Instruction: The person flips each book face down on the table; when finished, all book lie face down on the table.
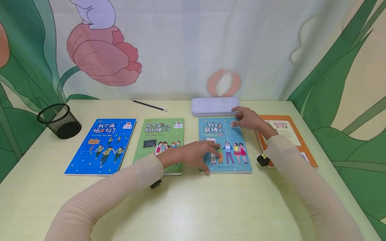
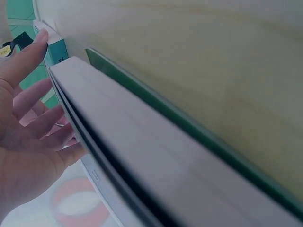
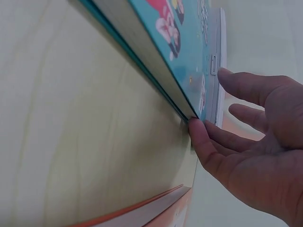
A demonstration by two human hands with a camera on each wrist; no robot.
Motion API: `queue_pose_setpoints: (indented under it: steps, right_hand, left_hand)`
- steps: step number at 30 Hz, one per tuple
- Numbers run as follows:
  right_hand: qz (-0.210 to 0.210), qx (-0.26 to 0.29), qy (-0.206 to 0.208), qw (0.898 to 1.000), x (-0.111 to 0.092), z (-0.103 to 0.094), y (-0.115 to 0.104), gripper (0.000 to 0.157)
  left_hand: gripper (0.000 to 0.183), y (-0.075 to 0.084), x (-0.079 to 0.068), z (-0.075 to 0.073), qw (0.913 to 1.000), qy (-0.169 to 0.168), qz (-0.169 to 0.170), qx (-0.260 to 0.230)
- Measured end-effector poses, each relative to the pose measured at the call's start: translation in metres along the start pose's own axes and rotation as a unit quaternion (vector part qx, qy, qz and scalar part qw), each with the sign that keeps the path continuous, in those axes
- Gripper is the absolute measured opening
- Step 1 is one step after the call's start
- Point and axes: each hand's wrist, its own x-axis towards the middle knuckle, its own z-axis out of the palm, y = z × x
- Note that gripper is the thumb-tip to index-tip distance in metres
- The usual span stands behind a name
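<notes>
In the head view, four softcover books lie in a row; the third, a teal book (image 1: 224, 140), is beneath both hands. My left hand (image 1: 197, 154) is spread over its lower left part, and its thumb is near the bottom edge. Beside the upper right corner, my right hand (image 1: 248, 118) has loosely bent fingers. One fingertip (image 3: 201, 135) meets that corner in the right wrist view. The left wrist view shows the green book (image 2: 156, 137) edge-on beside the left hand. That hand's forearm covers part of the green book's cover.
A blue book (image 1: 102, 147) lies on the left, an orange book (image 1: 294, 137) on the right under the right forearm. Behind them are a pale pencil case (image 1: 215, 106) and a pencil (image 1: 149, 105). A black mesh cup (image 1: 58, 120) stands tilted at the left edge.
</notes>
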Motion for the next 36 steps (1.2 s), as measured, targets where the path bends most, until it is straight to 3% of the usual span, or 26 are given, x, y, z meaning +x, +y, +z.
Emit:
queue_pose_setpoints:
  steps: [11, 31, 36]
  right_hand:
    - [0.009, -0.008, 0.014, 1.000, 0.004, 0.002, 0.000, 0.061]
    - [0.031, 0.085, 0.011, 0.996, 0.019, 0.003, 0.003, 0.049]
    - [0.022, 0.086, 0.015, 0.996, 0.022, 0.003, 0.004, 0.045]
  left_hand:
    - [0.065, -0.002, 0.002, 0.001, 1.0000, 0.004, -0.001, -0.006]
    - [0.064, -0.002, 0.003, 0.005, 0.9999, 0.011, 0.001, -0.001]
    - [0.064, -0.002, 0.003, 0.004, 0.9999, 0.012, 0.000, -0.002]
